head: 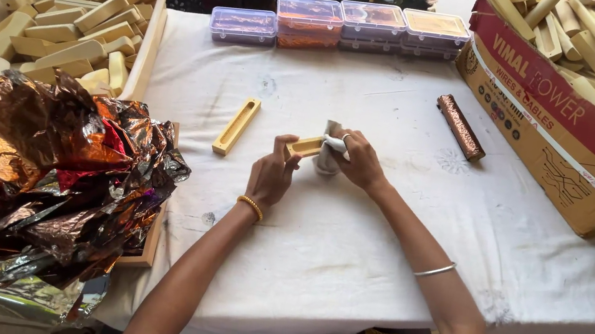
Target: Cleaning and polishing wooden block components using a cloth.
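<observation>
Wooden slotted block (306, 146), pale yellow, pinched at its near end by left hand (272, 175), fingers curled around it, just above the white tablecloth (346, 259) near table centre. Pressed against the block's far end: a white-grey cloth (328, 156), bunched in right hand (360, 160), fingers closed on it, ring on one finger. Gold bangle (251, 206) on the left wrist, thin silver bangle (434, 269) on the right forearm. Just left of the hands, apart from them, a second wooden block (236, 126) with a long slot, lying flat and angled. Farther right, well apart, a foil-wrapped copper-coloured bar (461, 126). Along the far edge, a row of clear lidded plastic boxes (341, 24) with orange and yellow contents. At left, a cream tray (143, 60) heaped with more pale wooden pieces, and in front of it a crumpled pile of copper and silver foil sheets (31, 184). At right, a red-and-brown cardboard carton (549, 140) filled with long wooden pieces.
</observation>
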